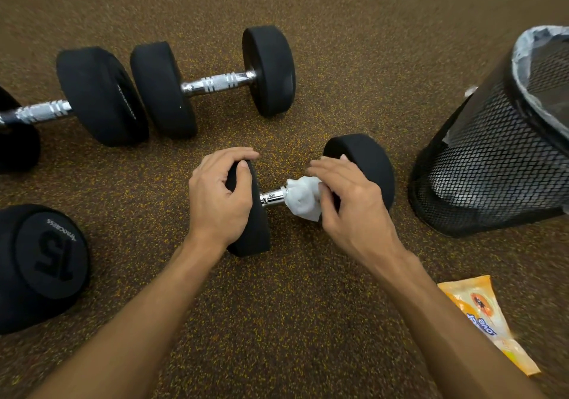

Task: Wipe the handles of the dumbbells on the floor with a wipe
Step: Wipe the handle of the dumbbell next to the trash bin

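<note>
Orange wipes packet lies nearest us at the right on the speckled floor. Beyond it, our left hand clasps the left head of the near dumbbell while our right hand pinches the white wipe around its chrome handle. Farther off, two more dumbbells lie left of the mesh bin.
</note>
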A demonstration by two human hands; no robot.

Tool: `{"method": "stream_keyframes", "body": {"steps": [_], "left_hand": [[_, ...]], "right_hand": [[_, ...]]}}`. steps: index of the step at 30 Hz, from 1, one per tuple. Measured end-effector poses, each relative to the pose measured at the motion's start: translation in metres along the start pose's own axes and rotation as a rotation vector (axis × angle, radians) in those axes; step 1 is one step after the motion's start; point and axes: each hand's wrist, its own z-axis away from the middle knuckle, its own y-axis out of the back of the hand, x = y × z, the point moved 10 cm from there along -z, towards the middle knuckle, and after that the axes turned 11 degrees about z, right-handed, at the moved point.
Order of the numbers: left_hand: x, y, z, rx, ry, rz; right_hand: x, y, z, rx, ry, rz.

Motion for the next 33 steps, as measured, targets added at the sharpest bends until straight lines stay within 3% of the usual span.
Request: {"method": "stream_keyframes", "body": {"steps": [3, 7, 14, 18, 21, 28, 33], "left_hand": [[0.004, -0.002, 0.000, -0.035, 0.018, -0.030], [0.008, -0.005, -0.004, -0.112, 0.108, -0.057], [0.057, -0.037, 0.005, -0.155, 0.121, -0.046], [0.056, -0.076, 0.033, -0.110, 0.271, 0.118], [0.040, -0.091, 0.044, -0.100, 0.363, 0.033], [0.015, -0.121, 0.040, -0.282, 0.250, -0.288], [0.004, -0.119, 0.035, -0.265, 0.217, -0.312]], "right_hand": [[0.006, 0.029, -0.006, 0.067, 0.062, 0.139], [0.040, 0.044, -0.024, 0.071, -0.029, 0.284], [0.071, 0.022, -0.035, 0.008, -0.185, 0.037], [0.079, 0.017, -0.033, 0.003, -0.236, -0.013], [0.075, 0.018, -0.034, 0.031, -0.234, 0.000], [0.075, 0.019, -0.027, 0.057, -0.216, 0.021], [0.075, 0.020, -0.024, 0.085, -0.203, 0.019]]}}
